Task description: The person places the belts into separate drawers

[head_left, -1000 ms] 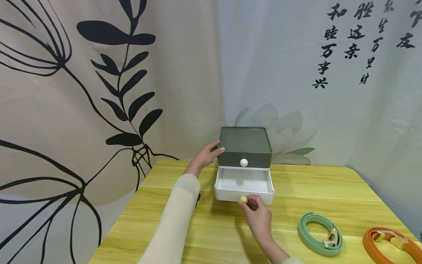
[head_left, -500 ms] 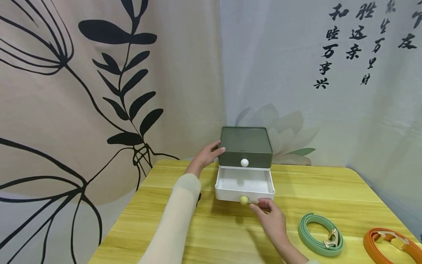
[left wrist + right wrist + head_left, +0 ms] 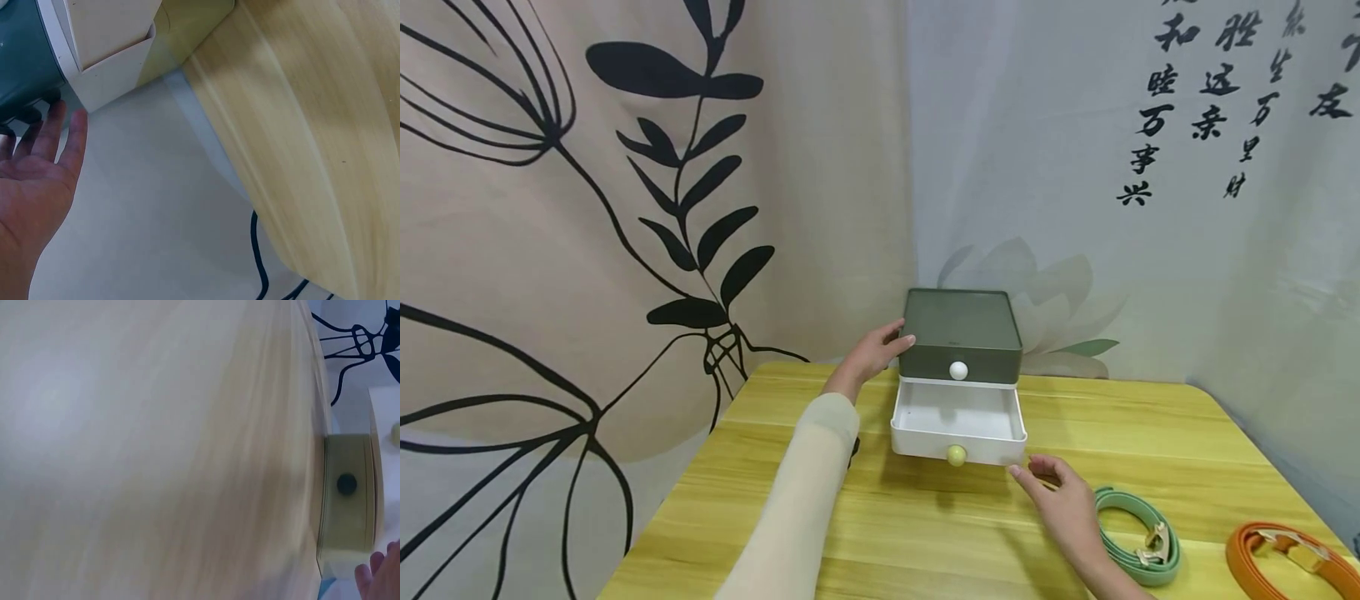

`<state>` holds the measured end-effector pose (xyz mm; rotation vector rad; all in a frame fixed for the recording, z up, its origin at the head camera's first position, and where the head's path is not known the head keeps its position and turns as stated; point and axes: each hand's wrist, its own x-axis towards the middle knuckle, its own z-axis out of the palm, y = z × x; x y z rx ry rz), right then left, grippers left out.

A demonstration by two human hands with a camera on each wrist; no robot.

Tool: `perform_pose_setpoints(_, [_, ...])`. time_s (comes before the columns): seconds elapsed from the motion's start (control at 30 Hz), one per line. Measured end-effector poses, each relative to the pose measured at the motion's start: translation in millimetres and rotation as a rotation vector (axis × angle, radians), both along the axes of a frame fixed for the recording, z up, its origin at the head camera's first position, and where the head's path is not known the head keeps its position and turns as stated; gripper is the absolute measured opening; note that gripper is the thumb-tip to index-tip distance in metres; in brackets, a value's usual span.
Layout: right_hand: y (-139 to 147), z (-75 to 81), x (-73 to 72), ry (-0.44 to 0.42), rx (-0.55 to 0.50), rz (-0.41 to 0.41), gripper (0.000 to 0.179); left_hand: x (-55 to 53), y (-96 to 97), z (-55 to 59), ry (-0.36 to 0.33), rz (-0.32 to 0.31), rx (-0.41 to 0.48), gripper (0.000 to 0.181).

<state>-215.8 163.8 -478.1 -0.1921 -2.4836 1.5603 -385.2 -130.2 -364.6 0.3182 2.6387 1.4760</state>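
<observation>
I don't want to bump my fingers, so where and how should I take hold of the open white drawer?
Probably by its yellow-green knob, in a pinch from the near, front side. The white drawer is pulled out toward you, and the round knob juts from its front panel with nothing covering it. Your right hand is just to the knob's right.

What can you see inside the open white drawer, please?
In the head view, the white drawer shows a bare white floor with no object visible on it. Anything further back, beneath the green top section, is hidden.
</observation>
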Motion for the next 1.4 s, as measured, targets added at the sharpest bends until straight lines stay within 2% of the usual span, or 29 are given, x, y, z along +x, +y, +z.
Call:
perform_pose_setpoints(0.17, [20, 8.4, 1.4, 0.009, 0.066, 0.005, 0.068, -0.7, -0.1, 0.4, 0.002, -0.003, 0.0, 0.069])
perform_pose_setpoints(0.33, [41, 17.3, 2.0, 0.009, 0.136, 0.074, 0.082, -0.1, 0.3, 0.2, 0.003, -0.002, -0.005, 0.069])
perform_pose_setpoints(0.47, [59, 23.1, 1.8, -0.04, 0.184, 0.131, 0.088, 0.3, 0.5, -0.6, 0.001, -0.004, -0.002, 0.069])
perform_pose_setpoints(0.67, [84, 25.8, 2.9, -0.108, 0.255, 0.159, 0.094, 0.6, 1.2, -0.6, -0.002, -0.001, 0.005, 0.068])
perform_pose_setpoints(0.8, [102, 26.6, 3.5, -0.191, 0.28, 0.177, 0.099, 0.9, 0.8, -0.4, 0.003, 0.001, -0.002, 0.068])
perform_pose_setpoints(0.87, [110, 26.3, 3.6, -0.245, 0.297, 0.19, 0.101, 0.8, 0.4, -0.3, 0.006, 0.002, -0.004, 0.068])
perform_pose_setpoints(1.03, [130, 21.4, 6.8, -0.316, 0.321, 0.205, 0.104, 1.2, 0.8, 0.4, 0.007, 0.001, -0.006, 0.067])
perform_pose_setpoints(1.4, [156, 5.1, 13.2, -0.339, 0.396, 0.241, 0.1, 0.8, 1.4, -0.1, 0.005, 0.0, 0.008, 0.068])
